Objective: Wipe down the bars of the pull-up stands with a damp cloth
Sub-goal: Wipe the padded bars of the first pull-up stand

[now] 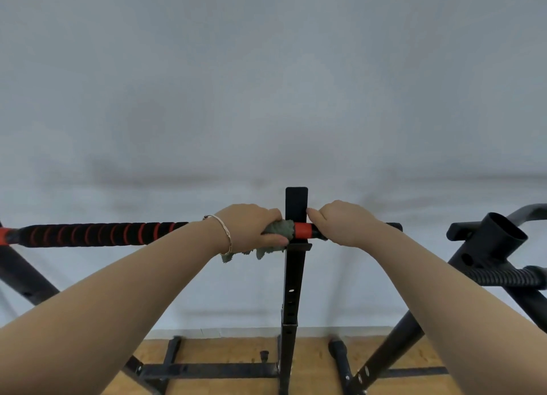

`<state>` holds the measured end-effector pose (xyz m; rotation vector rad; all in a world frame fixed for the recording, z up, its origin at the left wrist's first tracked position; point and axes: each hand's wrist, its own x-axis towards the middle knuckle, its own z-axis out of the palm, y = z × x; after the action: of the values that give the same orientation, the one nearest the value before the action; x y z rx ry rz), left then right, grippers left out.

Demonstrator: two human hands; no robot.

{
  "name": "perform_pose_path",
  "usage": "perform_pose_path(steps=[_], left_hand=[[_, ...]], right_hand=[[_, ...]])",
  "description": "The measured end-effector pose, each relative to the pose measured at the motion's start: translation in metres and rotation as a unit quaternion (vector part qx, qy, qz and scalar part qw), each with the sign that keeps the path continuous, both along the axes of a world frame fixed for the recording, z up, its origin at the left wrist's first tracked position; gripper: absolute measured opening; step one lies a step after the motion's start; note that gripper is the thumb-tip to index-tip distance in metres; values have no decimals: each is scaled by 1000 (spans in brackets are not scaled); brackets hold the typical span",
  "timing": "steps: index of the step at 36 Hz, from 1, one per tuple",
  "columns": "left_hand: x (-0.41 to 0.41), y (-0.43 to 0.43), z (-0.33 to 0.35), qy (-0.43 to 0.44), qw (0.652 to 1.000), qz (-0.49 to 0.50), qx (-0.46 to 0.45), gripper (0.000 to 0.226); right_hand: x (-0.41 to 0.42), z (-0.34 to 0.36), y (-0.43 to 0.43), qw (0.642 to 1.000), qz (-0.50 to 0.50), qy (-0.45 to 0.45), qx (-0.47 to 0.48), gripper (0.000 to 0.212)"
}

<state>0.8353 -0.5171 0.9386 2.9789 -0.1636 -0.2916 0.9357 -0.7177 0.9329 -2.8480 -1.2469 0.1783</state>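
Note:
A horizontal pull-up bar [97, 234] with black foam grip and red spiral stripes runs across the middle of the view, with a red section [302, 230] by a black upright post [294, 276]. My left hand [251, 226] grips a grey-green cloth [278, 231] wrapped around the bar just left of the post; cloth ends hang below. My right hand [340, 223] grips the bar's short black end right of the post.
A second black stand [491, 246] with an open tube top and a ribbed grip [509, 276] stands at the right. Black base rails [207, 371] lie on the wooden floor [231, 350]. A pale wall [266, 98] stands close behind.

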Motion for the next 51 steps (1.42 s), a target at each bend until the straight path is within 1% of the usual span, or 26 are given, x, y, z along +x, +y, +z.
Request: perform_pose_path(steps=[2, 5, 6, 7, 9, 10, 11, 13, 15, 16, 20, 21, 23, 24, 25, 28, 31, 32, 33, 34, 36, 37, 41, 46, 49, 51], left_hand=[[0, -5, 2, 1, 1000, -1, 16, 38], [0, -8, 5, -17, 999, 0, 39, 42], [-2, -8, 6, -30, 998, 0, 51, 41], [-3, -9, 6, -48, 997, -2, 67, 41], [-5, -11, 5, -88, 991, -4, 103, 42], [-5, -12, 4, -105, 988, -5, 116, 43], [-5, -13, 4, -114, 986, -6, 121, 43], [-5, -12, 7, -94, 990, -2, 103, 44], [-3, -9, 13, -45, 997, 5, 61, 44], [-1, -7, 17, -25, 998, 3, 49, 45], [10, -4, 26, 45, 999, 3, 29, 50], [14, -4, 28, 64, 998, 6, 18, 51], [21, -2, 32, 100, 995, 12, -5, 51], [24, -1, 32, 110, 994, 13, -13, 53], [25, 0, 31, 113, 993, 10, -16, 54], [25, 1, 24, 97, 995, 0, -10, 58], [21, 2, 19, 85, 996, 0, -10, 58], [21, 2, 19, 84, 996, 1, -11, 60], [20, 2, 19, 83, 996, 1, -13, 62], [20, 1, 19, 82, 997, 0, -12, 62], [20, 0, 17, 76, 997, 0, -6, 61], [19, -1, 16, 71, 997, 1, -3, 59], [15, 4, 11, 34, 999, 16, 8, 53], [5, 11, 7, 31, 998, 33, 32, 55], [4, 9, 5, 18, 998, 35, 43, 55], [5, 8, 3, 15, 998, 28, 52, 54]], right_hand=[[-1, -2, -2, 997, 35, -66, -24, 5], [-5, 3, -6, 992, 46, -115, -14, 18], [-5, 10, -8, 995, 26, -95, -10, 31], [-6, 18, -10, 999, -14, -33, 10, 47], [-5, 30, -11, 987, -101, 113, 49, 69], [-2, 33, -11, 981, -119, 146, 49, 73], [1, 35, -10, 980, -126, 150, 37, 71], [2, 33, -9, 991, -100, 90, -6, 51], [3, 28, -8, 997, -27, -27, -61, 21], [1, 25, -8, 994, -1, -84, -74, 16], [-1, 12, -13, 969, 35, -231, -76, 25], [-1, 8, -14, 961, 37, -261, -79, 31], [-1, 1, -18, 955, 46, -291, -30, 54], [-2, -1, -20, 951, 46, -306, 11, 61], [-2, -5, -23, 946, 42, -320, 37, 63], [-5, -10, -21, 945, 50, -320, 41, 49], [-7, -13, -23, 945, 14, -322, 50, 18], [-8, -13, -24, 946, 3, -318, 68, 24], [-10, -14, -26, 943, 6, -323, 79, 22], [-11, -15, -29, 945, 28, -316, 82, 14], [-9, -20, -32, 944, 53, -319, 69, 45], [-8, -21, -34, 947, 56, -310, 55, 56], [1, -23, -29, 947, 34, -318, 35, 68], [-4, -36, -26, 942, 33, -326, 75, 65], [-7, -41, -25, 928, 16, -356, 107, 48], [-6, -45, -25, 928, 9, -356, 110, 36]])
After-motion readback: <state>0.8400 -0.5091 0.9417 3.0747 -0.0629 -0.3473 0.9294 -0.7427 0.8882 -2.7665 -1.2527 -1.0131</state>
